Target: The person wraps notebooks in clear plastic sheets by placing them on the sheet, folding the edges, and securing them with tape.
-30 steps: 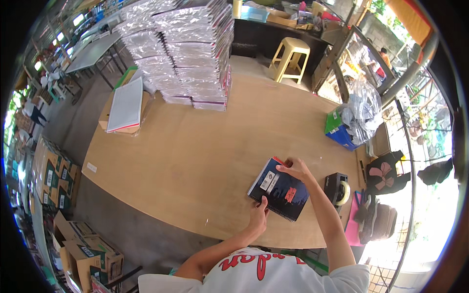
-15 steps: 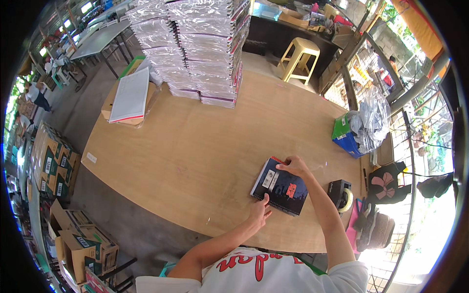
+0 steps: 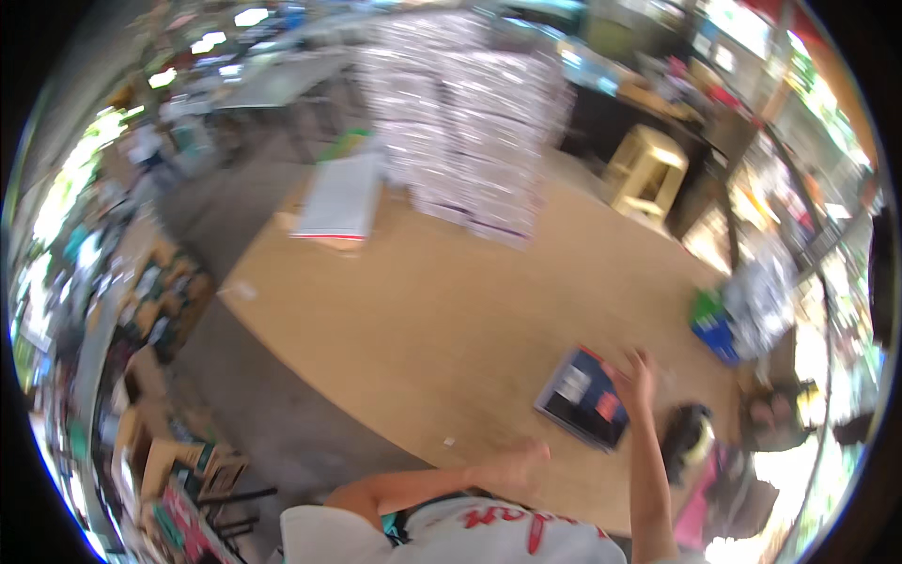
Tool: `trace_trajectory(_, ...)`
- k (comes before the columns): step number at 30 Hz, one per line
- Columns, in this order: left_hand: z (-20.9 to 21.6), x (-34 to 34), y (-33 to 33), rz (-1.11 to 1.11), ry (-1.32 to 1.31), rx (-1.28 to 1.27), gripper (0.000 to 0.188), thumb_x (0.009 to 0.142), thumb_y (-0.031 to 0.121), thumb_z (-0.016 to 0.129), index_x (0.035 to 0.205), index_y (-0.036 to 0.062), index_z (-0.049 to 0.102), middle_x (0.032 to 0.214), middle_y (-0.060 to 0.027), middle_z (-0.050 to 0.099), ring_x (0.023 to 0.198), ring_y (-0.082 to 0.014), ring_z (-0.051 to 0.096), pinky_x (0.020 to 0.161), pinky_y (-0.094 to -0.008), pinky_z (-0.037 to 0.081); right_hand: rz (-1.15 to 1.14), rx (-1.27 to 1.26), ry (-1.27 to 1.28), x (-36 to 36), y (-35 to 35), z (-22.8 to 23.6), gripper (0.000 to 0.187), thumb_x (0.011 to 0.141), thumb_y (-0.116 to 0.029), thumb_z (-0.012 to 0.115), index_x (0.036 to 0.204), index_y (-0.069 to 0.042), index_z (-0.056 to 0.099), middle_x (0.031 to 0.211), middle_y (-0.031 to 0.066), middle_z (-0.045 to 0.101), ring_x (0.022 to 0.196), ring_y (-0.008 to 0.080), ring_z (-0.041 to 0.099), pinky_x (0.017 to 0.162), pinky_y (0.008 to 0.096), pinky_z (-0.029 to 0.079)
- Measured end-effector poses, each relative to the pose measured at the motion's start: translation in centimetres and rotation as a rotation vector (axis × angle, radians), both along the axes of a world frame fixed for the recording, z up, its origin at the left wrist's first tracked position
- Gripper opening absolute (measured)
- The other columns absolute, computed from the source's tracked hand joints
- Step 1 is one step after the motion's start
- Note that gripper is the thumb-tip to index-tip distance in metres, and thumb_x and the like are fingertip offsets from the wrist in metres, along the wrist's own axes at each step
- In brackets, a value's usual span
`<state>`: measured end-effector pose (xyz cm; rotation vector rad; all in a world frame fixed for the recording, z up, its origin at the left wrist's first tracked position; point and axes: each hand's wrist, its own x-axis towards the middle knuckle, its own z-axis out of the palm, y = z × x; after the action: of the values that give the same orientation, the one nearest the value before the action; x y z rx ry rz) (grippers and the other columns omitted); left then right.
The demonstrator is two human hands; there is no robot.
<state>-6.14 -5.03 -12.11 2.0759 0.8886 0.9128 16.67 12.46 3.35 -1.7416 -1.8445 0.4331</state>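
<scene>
A dark spiral notebook (image 3: pixel 571 406), with a white label and a red-orange patch on its cover, lies on the wooden table (image 3: pixel 395 329) near its front right. It may be more than one notebook; the blur hides this. Beside its right edge is my right hand (image 3: pixel 637 383), fingers apart, the thumb towards the cover. Whether the thumb touches it I cannot tell. My left hand (image 3: pixel 517 465) is apart from the notebook, low over the table's front edge, its fingers smeared by motion.
Tall plastic-wrapped stacks (image 3: pixel 470 141) stand at the back, beside a white pad with a red edge (image 3: pixel 340 199). To the right are a tape dispenser (image 3: pixel 688 432) and a green-blue box with clear plastic (image 3: pixel 719 324). A yellow stool (image 3: pixel 648 169) stands beyond; cartons (image 3: pixel 178 465) lie left.
My left hand has let go of the notebook's lower left edge and drawn back towards me. My right hand has shifted off the cover to its right side. The whole view has swung and blurred.
</scene>
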Motion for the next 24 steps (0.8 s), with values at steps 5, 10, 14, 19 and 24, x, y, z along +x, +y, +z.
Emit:
trace_trajectory(5,0.7,-2.5,1.3,-0.307,0.399,-0.152,0.024,0.089,0.018,0.060,0.110,0.0084,0.057,0.111,-0.0119,0.059,0.109,-0.0329,0.056,0.083,-0.0461,0.049,0.398,-0.263,0.016,-3.9,-16.3,2.5,0.022,0.071,-0.012,0.076,0.088,-0.006,0.064,0.089,0.0133,0.067,0.084,0.0309,0.065,0.074,0.0436,0.051)
trace_trajectory(10,6.9,-1.4,1.3,-0.010,0.302,0.141,0.035,0.092,0.022,0.057,0.124,0.0097,0.056,0.122,-0.0194,0.055,0.113,-0.0321,0.054,0.085,-0.0462,0.049,0.131,0.157,-0.212,-4.7,-22.3,-2.4,0.034,0.071,-0.018,0.075,0.101,-0.010,0.062,0.109,0.0130,0.061,0.103,0.0358,0.057,0.085,0.0511,0.046)
trace_trajectory(14,9.5,-3.3,1.8,-0.078,0.478,0.086,0.035,0.093,0.021,0.056,0.127,0.0119,0.057,0.127,-0.0142,0.056,0.116,-0.0296,0.054,0.091,-0.0453,0.048,0.067,0.264,-0.380,6.1,-25.5,-12.3,0.037,0.082,-0.027,0.073,0.117,-0.017,0.062,0.138,0.0132,0.048,0.129,0.0392,0.043,0.100,0.0572,0.042)
trace_trajectory(19,11.9,-10.1,0.4,-0.084,0.681,0.087,0.030,0.092,0.016,0.053,0.120,0.0120,0.063,0.124,-0.0052,0.064,0.113,-0.0228,0.060,0.091,-0.0392,0.052,0.228,0.231,-0.507,7.3,-31.3,-2.4,0.036,0.080,-0.012,0.070,0.115,-0.020,0.072,0.092,0.0021,0.073,0.079,0.0199,0.065,0.083,0.0396,0.045)
trace_trajectory(24,10.2,-11.2,-0.4,-0.073,0.388,0.287,0.022,0.093,0.023,0.055,0.104,0.0166,0.073,0.102,-0.0079,0.072,0.093,-0.0280,0.067,0.079,-0.0428,0.054,0.295,0.423,-0.457,8.7,-33.0,-3.6,0.029,0.078,-0.012,0.070,0.106,-0.015,0.071,0.093,0.0051,0.070,0.084,0.0270,0.064,0.081,0.0445,0.047)
